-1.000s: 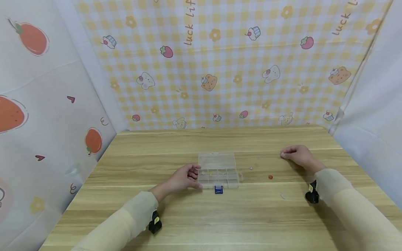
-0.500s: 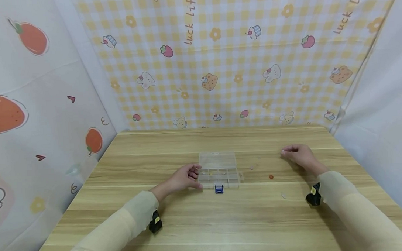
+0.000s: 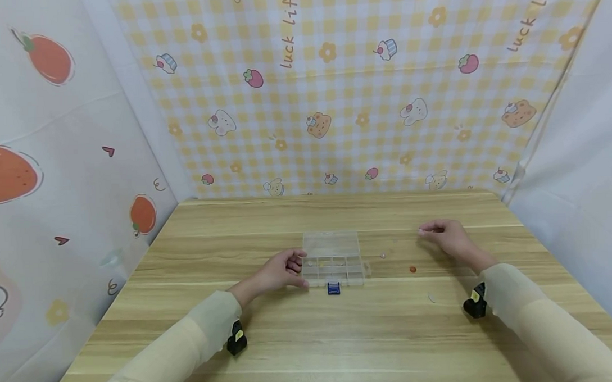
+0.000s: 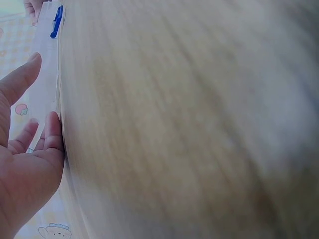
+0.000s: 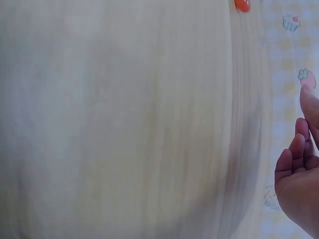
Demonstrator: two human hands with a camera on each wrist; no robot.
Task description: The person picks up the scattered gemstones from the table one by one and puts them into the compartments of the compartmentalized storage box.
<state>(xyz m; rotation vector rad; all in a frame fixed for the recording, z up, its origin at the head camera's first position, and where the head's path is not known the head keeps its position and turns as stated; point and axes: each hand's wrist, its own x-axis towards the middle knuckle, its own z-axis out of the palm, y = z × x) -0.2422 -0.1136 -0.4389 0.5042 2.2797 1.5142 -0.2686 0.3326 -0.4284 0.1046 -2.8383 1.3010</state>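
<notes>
A clear plastic compartment box (image 3: 354,275) lies on the wooden table, its lid (image 3: 330,243) laid back and a blue latch (image 3: 333,288) at its front. A few small pieces show in its rear compartments. My left hand (image 3: 280,269) holds the box by its left end, thumb at the front corner and fingers curved near the hinge; the left wrist view shows this hand (image 4: 32,159) from the palm side. Right of the box, my right hand (image 3: 449,237) pinches a small pale piece (image 3: 421,231) above the table; its exact kind is too small to tell.
Between the box and my right arm lie a small pinkish piece (image 3: 383,256), an orange-red piece (image 3: 413,269) and a pale, elongated piece (image 3: 431,298). A patterned yellow-check cloth (image 3: 362,149) hangs behind the table's back edge.
My right hand has shifted a little left, toward the box, with the small pale piece at its fingertips. The left hand and the box stay in place.
</notes>
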